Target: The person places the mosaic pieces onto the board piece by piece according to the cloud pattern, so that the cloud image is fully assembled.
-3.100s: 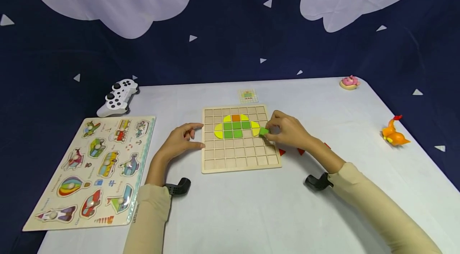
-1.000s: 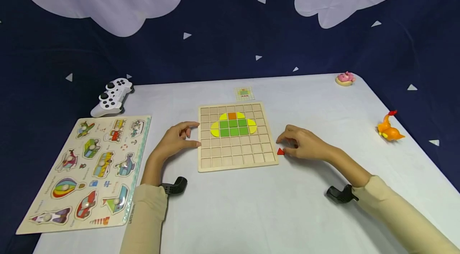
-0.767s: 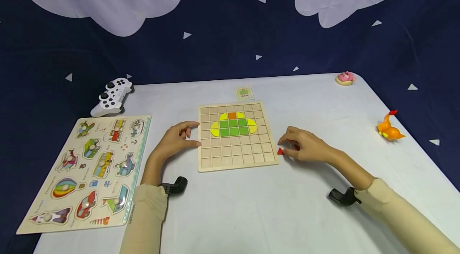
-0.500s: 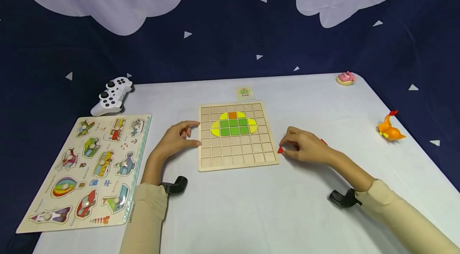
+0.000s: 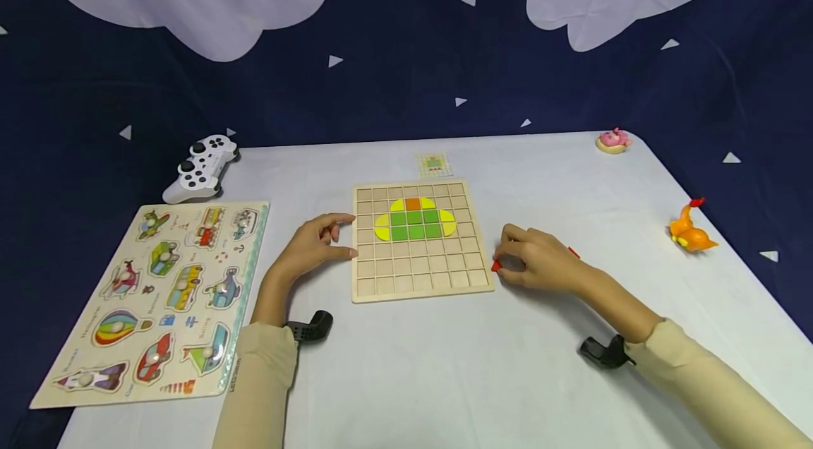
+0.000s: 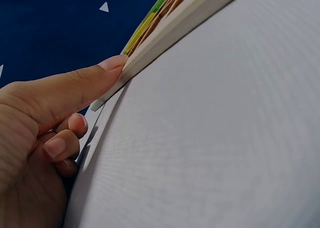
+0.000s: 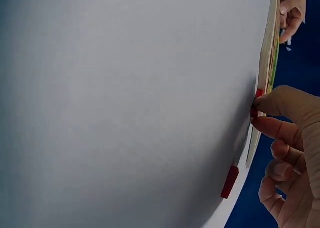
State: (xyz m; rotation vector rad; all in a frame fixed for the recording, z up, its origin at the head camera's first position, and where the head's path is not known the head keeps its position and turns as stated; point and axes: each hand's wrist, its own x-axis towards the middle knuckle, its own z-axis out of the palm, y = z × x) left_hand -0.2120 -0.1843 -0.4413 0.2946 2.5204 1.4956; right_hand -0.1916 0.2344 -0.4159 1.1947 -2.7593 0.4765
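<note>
A wooden grid board (image 5: 419, 272) lies flat at the middle of the table. Set in it are yellow rounded pieces (image 5: 382, 226), several green squares (image 5: 416, 231) and an orange square (image 5: 413, 204). My left hand (image 5: 311, 246) rests thumb and index fingertips against the board's left edge. Just off the right edge, my right hand (image 5: 536, 258) pinches a small red triangle (image 5: 495, 266) between thumb and index finger. In the right wrist view a second red piece (image 7: 230, 181) lies on the cloth. Another red piece (image 5: 574, 252) partly shows behind the right hand.
A small pattern card (image 5: 435, 165) lies behind the board. On the left are a vehicle puzzle (image 5: 248, 308) and a white game controller (image 5: 203, 170). An orange toy (image 5: 691, 231) and a pink toy (image 5: 613, 140) stand on the right.
The green square my right hand held now sits in the board. That hand has moved right and down to the red triangle and pinches it. My left hand has stayed at the board's edge.
</note>
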